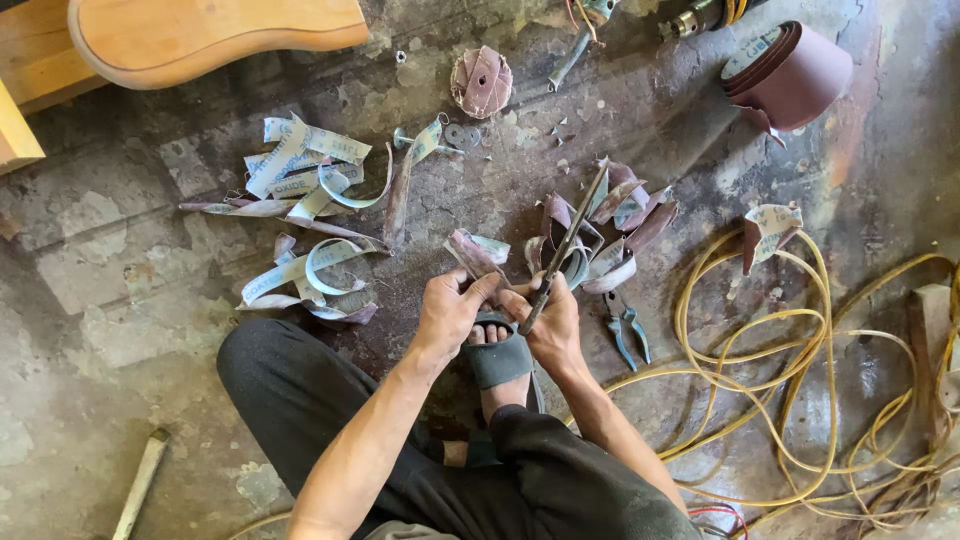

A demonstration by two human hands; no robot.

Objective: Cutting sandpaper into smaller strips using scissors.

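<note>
Left hand (450,312) pinches a sandpaper strip (478,255). Right hand (548,325) grips scissors (565,245), blades pointing away. Pliers (625,328) lie just right of scissors; cut scraps (305,215) lie left.

Bare forearms, black trousers (300,390), and seemingly a grey slide sandal (498,358).
</note>
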